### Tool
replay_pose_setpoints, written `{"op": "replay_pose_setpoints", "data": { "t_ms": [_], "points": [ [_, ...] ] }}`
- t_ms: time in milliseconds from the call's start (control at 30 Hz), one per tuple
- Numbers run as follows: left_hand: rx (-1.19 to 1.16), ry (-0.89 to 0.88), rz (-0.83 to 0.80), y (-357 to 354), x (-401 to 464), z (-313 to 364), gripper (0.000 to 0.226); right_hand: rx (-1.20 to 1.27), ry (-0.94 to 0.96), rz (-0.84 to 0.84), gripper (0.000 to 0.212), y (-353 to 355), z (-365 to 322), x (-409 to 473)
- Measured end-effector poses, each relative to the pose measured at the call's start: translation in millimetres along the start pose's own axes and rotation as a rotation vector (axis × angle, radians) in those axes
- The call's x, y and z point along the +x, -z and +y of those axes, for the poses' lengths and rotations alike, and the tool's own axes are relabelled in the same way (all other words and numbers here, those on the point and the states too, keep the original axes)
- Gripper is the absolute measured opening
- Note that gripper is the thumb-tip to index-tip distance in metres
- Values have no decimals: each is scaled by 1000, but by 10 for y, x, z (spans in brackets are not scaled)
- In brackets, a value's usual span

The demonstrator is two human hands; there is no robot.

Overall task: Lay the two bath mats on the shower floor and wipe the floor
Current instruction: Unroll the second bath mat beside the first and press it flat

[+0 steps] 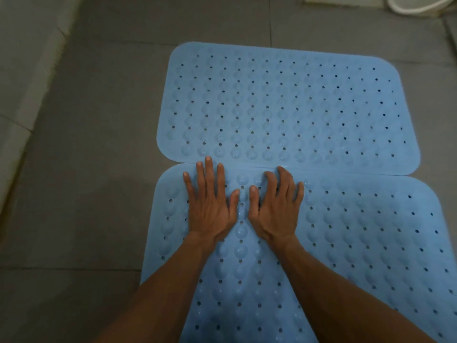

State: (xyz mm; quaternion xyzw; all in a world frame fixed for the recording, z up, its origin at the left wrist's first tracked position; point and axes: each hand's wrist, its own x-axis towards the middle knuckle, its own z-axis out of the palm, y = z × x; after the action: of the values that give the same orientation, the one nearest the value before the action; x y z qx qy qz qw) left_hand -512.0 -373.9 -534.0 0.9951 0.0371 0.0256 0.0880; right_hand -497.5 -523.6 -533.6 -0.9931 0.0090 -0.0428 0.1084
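Two light blue bath mats lie flat on the grey tiled shower floor (81,149), one beyond the other, their long edges meeting along a seam just past the fingertips. The far mat (291,105) is spread fully, dotted with drain holes and round raised bumps. The near mat (366,238) carries the same pattern and runs out of view at the bottom edge; its far edge touches or slightly overlaps the far mat's near edge, and which lies on top cannot be told for sure.

Both hands rest palm down on the near mat, close to that seam and side by side with the thumbs nearly touching. The left hand (210,206) has a wide, flat grip: fingers straight and fanned, holding nothing, pressed against the mat, with the middle fingertip reaching onto the far mat's edge. The right hand (274,209) is also empty, but its grip is less spread: the fingers are bent at the knuckles, fingertips digging down at the near mat's far edge. Both bare forearms stretch back toward the camera across the near mat.

A pale curved object (415,6) shows at the upper right corner, too cropped to identify
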Motion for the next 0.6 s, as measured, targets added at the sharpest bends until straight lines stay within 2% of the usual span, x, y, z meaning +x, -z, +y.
{"op": "replay_pose_setpoints", "data": {
  "t_ms": [133, 333, 600],
  "points": [
    [-2, -15, -13, 49, 15, 29, 72, -22, 15, 28, 54, 24, -23, 19],
    [-26, 45, -144, 75, 73, 51, 71, -5, -8, -24, 55, 6, -29, 34],
    [26, 29, -146, -27, 49, -13, 70, 31, -19, -76, 54, 21, -39, 38]
  ]
}}
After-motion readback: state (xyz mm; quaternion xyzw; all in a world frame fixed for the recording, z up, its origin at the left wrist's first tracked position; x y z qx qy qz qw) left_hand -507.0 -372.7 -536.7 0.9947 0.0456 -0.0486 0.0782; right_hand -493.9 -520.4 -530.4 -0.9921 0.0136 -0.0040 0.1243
